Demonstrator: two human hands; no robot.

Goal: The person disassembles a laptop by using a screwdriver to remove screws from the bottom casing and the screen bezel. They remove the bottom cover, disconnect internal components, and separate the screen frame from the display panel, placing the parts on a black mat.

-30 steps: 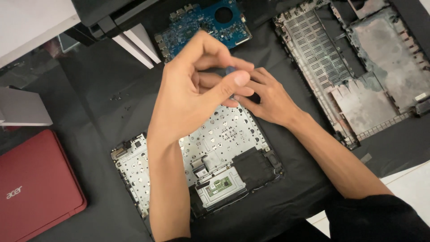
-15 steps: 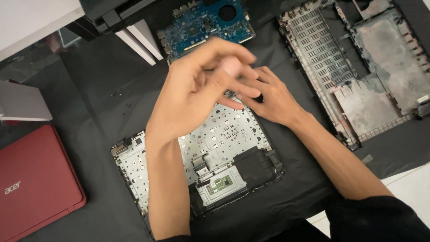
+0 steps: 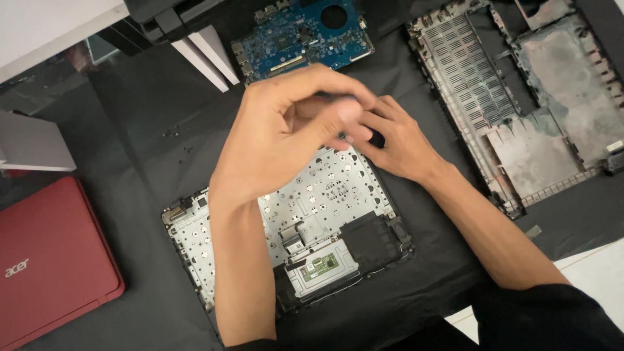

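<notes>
An opened laptop palmrest assembly (image 3: 325, 195), with its metal keyboard backing and a touchpad board, lies on a black mat. My left hand (image 3: 286, 130) hovers over its far edge. Its thumb and fingertips are pinched around the top of a small dark screwdriver (image 3: 338, 99), which is mostly hidden and blurred. My right hand (image 3: 406, 149) rests at the assembly's far right corner, fingers closed on the tool's dark lower part (image 3: 376, 138). The tip and what it touches are hidden.
A blue motherboard (image 3: 305, 36) lies beyond the hands. A laptop bottom case (image 3: 520, 104) sits at the right, a closed red laptop (image 3: 52, 260) at the left edge, and a grey device (image 3: 32, 146) above it. The black mat (image 3: 149, 117) covers the table.
My left fingers have shifted around the tool's top, as if twisting it. My right hand stays in place. The view has slid slightly.
</notes>
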